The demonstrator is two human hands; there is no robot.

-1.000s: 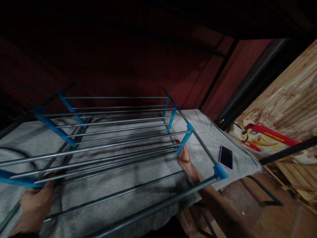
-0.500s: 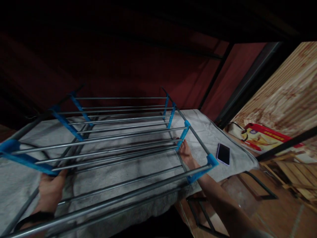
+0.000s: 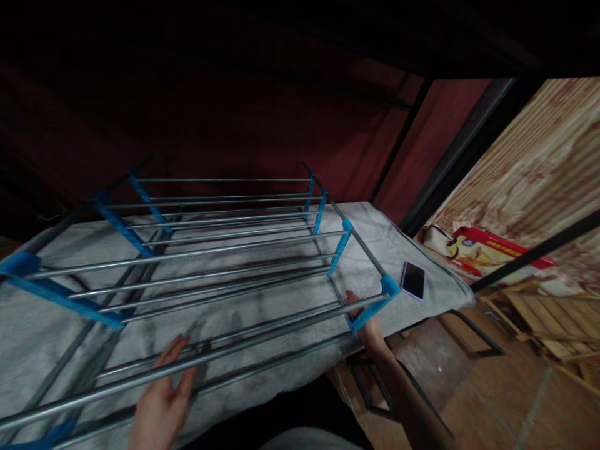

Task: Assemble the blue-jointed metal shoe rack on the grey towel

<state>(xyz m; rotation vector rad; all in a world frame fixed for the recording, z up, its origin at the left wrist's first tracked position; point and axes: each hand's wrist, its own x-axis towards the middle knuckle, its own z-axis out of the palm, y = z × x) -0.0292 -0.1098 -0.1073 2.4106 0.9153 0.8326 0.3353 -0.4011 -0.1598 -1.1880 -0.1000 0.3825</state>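
Note:
A metal rack of grey tubes with blue plastic brackets (image 3: 341, 245) lies across the grey cloth in front of me. My left hand (image 3: 162, 400) is at its near side, with fingers and thumb apart, reaching past the front tubes (image 3: 244, 345). Nothing is held in it. My right hand (image 3: 368, 322) is at the near right corner, its fingers curled about the blue corner bracket (image 3: 375, 307); the bracket and a tube hide part of the hand.
A phone (image 3: 413, 280) lies on the grey cloth (image 3: 375, 250) right of the rack. Beyond the edge are a red and yellow box (image 3: 492, 250), wooden slats (image 3: 553, 319) and a black metal frame (image 3: 482, 337). A dark red panel (image 3: 225, 125) stands behind.
My left hand has let go of the left blue bracket and moved right and nearer. My right hand has come from a middle bracket to the near corner one. The view has shifted slightly.

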